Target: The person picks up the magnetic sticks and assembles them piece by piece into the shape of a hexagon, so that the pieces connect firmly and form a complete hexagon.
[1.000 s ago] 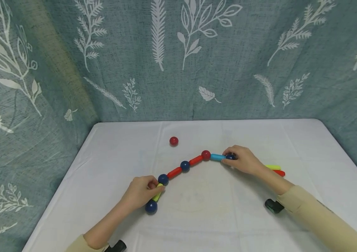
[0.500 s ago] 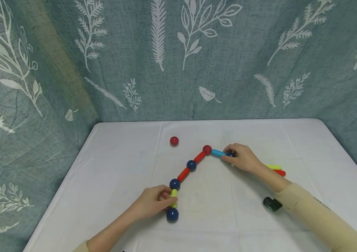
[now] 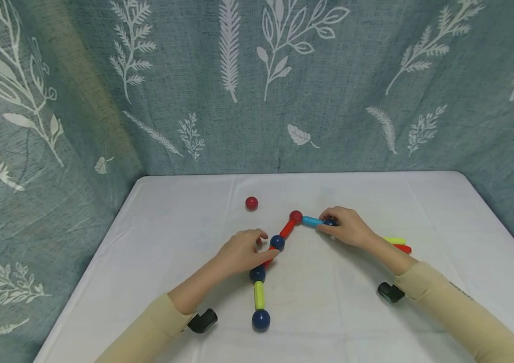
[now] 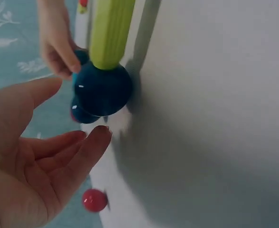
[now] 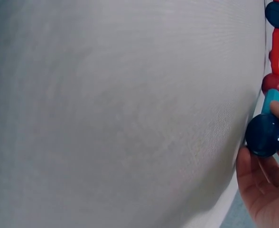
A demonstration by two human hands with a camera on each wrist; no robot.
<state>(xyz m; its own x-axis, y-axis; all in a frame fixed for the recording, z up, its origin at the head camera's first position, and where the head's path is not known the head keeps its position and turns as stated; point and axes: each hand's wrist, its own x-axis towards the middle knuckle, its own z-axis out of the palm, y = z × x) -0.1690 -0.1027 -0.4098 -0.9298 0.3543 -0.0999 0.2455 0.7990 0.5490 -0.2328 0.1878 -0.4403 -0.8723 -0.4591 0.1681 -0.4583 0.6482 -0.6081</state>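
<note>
A bent chain of magnetic balls and rods lies on the white table. From its near end run a blue ball [image 3: 261,320], a yellow-green rod [image 3: 259,295], a second blue ball [image 3: 257,274], a partly hidden red rod, another blue ball [image 3: 277,242], a red rod [image 3: 287,229], a red ball [image 3: 295,218] and a light-blue rod [image 3: 312,221]. My right hand [image 3: 346,226] holds the dark blue end ball [image 5: 265,135], thumb against the light-blue rod. Around the partly hidden red rod hovers my left hand [image 3: 245,250], thumb and fingers spread apart in the left wrist view.
A loose red ball [image 3: 251,203] sits behind the chain. Beyond my right wrist lie a yellow-green rod [image 3: 394,240] and a red rod [image 3: 403,249]. Patterned curtain [image 3: 279,126] hangs along the table's back edge.
The chain's near end swung right and towards me. My left hand let go of the yellow-green rod and moved up beside the red rod. The right hand stayed nearly still on its ball.
</note>
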